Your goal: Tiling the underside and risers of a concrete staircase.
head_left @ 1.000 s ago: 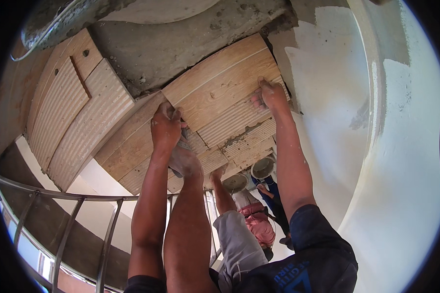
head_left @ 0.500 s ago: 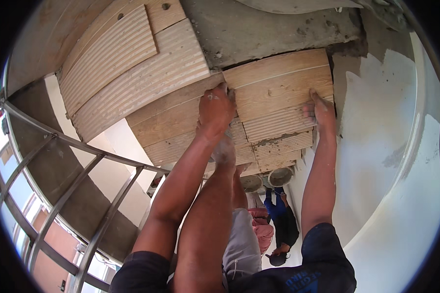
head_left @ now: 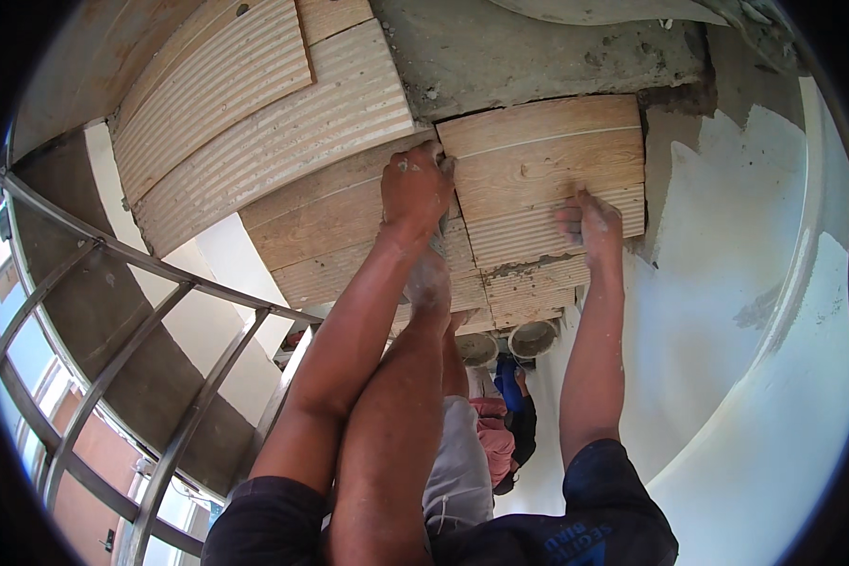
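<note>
A wood-patterned stair tile (head_left: pixel 538 151) with a ridged front strip lies beside a darker tile (head_left: pixel 321 193), a dark joint between them. My left hand (head_left: pixel 415 189) is closed at that joint, by the corner of the wood-patterned tile. Its fingertips are hidden, and I cannot make out what they hold. My right hand (head_left: pixel 592 226) is over the ridged strip of the same tile, near its right end. The fingers there are curled in, the thumb side up, with nothing visible in them. My bare leg stands between my arms, its foot partly behind my left hand.
Loose ridged tiles (head_left: pixel 264 141) are stacked at the upper left. Rough bare concrete (head_left: pixel 538 57) lies beyond the tile. A metal railing (head_left: pixel 184 283) runs along the left, a patchy white wall (head_left: pixel 726 236) along the right. Below are buckets (head_left: pixel 533 338) and a person in pink (head_left: pixel 495 434).
My right hand has moved left, from the tile's right edge onto its ridged strip. My left hand keeps its place at the joint. The people below have shifted.
</note>
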`<state>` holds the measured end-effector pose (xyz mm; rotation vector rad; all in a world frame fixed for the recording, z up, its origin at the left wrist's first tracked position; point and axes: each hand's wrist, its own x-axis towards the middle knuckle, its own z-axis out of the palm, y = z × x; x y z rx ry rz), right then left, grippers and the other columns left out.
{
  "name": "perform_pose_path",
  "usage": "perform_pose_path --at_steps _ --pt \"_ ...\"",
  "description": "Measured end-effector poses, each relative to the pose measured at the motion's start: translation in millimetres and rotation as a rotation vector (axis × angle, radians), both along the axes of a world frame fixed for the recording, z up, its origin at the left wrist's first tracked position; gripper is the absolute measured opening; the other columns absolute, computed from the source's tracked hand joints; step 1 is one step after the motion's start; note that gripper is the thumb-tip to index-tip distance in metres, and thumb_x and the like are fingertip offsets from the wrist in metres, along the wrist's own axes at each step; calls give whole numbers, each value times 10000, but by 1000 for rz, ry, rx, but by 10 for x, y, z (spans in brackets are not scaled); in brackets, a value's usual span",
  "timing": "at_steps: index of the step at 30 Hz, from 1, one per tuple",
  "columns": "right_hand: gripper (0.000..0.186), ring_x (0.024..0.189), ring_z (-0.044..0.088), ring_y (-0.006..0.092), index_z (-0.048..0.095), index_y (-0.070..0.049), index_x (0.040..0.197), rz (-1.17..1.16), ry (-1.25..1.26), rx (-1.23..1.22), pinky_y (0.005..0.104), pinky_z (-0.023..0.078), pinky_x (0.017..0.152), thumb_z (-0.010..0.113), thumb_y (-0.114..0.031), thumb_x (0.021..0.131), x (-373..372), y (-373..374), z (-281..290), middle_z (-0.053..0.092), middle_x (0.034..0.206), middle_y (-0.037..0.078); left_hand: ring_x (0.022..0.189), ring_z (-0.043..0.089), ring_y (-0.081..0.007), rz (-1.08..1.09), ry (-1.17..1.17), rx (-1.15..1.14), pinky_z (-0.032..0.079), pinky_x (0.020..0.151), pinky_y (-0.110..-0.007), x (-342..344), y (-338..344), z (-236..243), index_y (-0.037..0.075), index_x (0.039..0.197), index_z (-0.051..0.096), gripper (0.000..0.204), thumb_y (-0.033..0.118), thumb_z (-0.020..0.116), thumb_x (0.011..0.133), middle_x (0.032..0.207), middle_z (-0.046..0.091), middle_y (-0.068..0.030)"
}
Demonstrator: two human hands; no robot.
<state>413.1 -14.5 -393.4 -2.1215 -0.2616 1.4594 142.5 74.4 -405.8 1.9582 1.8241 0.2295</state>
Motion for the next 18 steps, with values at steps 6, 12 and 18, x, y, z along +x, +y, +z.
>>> perform_pose_path --at_steps 6,12,18 --pt "456 659 691 161 665 6 1049 -23 108 68 265 520 576 656 -449 1015 -296 -64 64 748 850 117 916 711 -396 20 -69 -173 577 810 -479 17 101 106 68 981 722 231 271 755 876 917 753 -166" --pt "452 709 704 166 648 20 1102 -172 209 96 274 541 594 661 -424 1019 -416 -122 119 754 900 129 832 740 -338 39 -22 -157 567 792 -432 4 143 108 61 925 748 279 331 780 861 881 774 -129" --pt "439 783 722 184 617 23 1187 -343 324 110 293 563 653 641 -385 1029 -455 -169 88 758 998 141 855 764 -279 131 -140 -275 568 788 -374 5 89 130 15 1056 754 378 344 792 873 936 788 -135"
